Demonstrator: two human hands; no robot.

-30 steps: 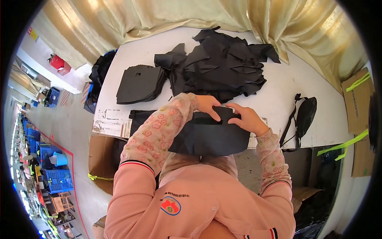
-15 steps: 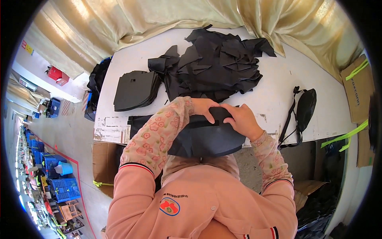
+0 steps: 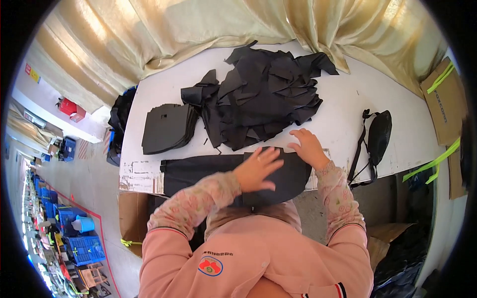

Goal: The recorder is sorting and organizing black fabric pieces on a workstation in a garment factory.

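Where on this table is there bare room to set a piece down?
Bare white table lies between the heap of black cut pieces and the black waist bag, and left of the neat stack. The near edge is crowded: both hands press the black panel.

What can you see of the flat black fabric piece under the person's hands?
The flat black fabric piece looks like matte woven cloth or thin foam, with a rounded lower edge. It lies flat at the near edge of the white table, overhanging slightly toward the person. The left hand rests palm-down on its middle with fingers spread; the right hand presses its upper right edge. Its left side overlaps a long black strip of fabric.
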